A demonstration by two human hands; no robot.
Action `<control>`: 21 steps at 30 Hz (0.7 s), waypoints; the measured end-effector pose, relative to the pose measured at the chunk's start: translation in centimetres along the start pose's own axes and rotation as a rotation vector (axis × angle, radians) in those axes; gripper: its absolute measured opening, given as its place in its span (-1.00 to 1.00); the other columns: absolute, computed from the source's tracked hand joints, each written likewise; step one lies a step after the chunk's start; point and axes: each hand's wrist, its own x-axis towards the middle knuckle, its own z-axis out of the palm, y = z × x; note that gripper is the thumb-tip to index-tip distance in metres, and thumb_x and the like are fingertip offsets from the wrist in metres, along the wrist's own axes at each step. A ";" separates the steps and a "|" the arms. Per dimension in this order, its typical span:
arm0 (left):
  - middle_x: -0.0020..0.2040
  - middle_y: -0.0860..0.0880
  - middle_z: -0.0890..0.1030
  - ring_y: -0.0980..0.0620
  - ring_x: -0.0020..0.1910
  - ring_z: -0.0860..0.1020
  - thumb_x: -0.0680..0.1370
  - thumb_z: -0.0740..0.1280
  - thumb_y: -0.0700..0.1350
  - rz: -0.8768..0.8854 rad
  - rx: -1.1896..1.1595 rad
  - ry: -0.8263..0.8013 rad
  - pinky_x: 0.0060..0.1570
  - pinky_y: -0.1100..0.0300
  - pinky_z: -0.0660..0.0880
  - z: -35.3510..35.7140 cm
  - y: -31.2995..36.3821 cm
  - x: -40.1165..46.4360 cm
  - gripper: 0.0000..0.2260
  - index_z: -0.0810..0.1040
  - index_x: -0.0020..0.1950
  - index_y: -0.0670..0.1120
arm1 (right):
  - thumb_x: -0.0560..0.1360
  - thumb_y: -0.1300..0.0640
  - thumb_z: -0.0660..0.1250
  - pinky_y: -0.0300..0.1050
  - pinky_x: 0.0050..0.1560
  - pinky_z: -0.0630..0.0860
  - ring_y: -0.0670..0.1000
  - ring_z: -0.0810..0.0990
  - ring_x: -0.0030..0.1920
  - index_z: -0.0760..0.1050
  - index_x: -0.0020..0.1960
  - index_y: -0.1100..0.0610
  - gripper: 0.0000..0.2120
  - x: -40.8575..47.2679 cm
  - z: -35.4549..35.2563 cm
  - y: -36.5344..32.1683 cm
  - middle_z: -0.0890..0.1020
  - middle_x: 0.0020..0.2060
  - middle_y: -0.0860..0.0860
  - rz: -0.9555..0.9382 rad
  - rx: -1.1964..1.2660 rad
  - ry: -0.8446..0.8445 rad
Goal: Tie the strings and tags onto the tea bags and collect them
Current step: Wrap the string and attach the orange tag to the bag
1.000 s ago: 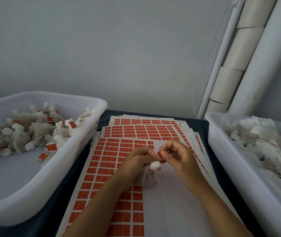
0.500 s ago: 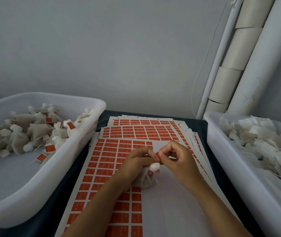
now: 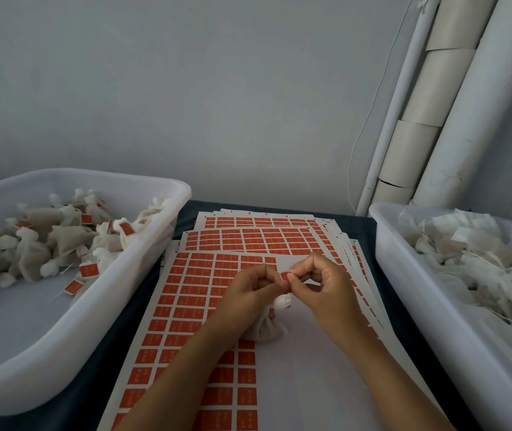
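**A:** Both of your hands meet on one small orange tag [image 3: 285, 276]. Your left hand [image 3: 253, 289] and right hand [image 3: 323, 286] each pinch it between thumb and fingertip, so both grips are pressed together on the tag, just above the tea bag [image 3: 268, 325].

**B:** And the bag itself?

**A:** It sits under your left palm on the bare white patch of the top tag sheet [image 3: 186, 306], its gathered neck pointing up toward your fingers. Whether your lower left fingers also hold the neck, I cannot tell. The string is too thin to make out here.

**B:** So which step is this?

**A:** You look to be fixing the tag to the string end, folding or pressing it closed. Next, I judge, you need the tag seated firmly, then the finished bag carried to the left bin [image 3: 99, 309], where tagged bags [image 3: 49, 241] already lie. The right bin [image 3: 419, 306] holds the untagged bags [image 3: 478, 259], with loose strings among them.

**B:** Anything readable?

**A:** The tags carry pale markings on the orange, but they are too small to read. No brand is legible. More sheets [image 3: 264, 241] are fanned out behind, on the dark tabletop [image 3: 186, 213].
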 end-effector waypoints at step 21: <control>-0.29 -0.08 0.53 0.18 -0.42 0.48 0.60 0.19 -0.20 0.233 0.094 0.021 -0.44 0.39 0.42 0.3 -0.3 0.1 -0.79 0.54 -0.18 -0.17 | 0.56 0.14 0.18 -0.50 -0.35 0.41 -0.27 0.55 -0.33 0.43 -0.25 -0.05 -0.78 -0.2 1.4 0.6 0.52 -0.37 -0.19 -0.040 0.048 -0.074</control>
